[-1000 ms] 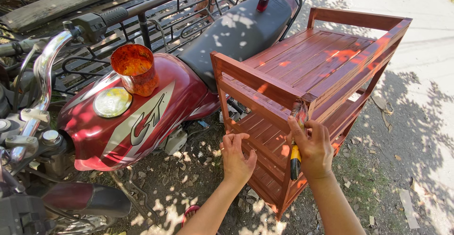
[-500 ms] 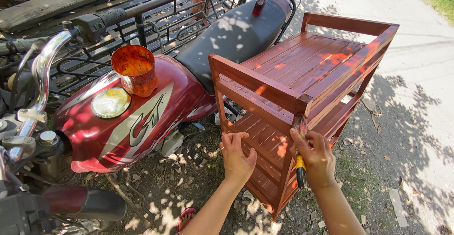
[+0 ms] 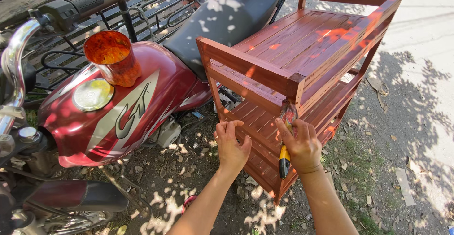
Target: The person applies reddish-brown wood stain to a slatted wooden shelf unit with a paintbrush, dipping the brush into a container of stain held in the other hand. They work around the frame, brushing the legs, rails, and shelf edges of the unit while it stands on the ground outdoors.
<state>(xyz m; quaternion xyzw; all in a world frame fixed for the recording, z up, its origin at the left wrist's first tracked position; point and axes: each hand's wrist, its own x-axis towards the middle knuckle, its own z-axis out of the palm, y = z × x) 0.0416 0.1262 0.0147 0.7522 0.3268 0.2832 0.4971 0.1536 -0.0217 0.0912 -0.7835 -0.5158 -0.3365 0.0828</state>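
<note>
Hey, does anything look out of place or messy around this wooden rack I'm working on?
One thing: a paint-smeared orange can stands on the red motorcycle's fuel tank, beside the filler cap, an odd, rounded perch. Nothing looks spilled.

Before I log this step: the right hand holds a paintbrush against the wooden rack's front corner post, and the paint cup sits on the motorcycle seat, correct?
Not quite. The head view shows the paint cup on the motorcycle's red fuel tank, not the seat. The right hand does hold the paintbrush against the wooden rack's front corner post.
</note>
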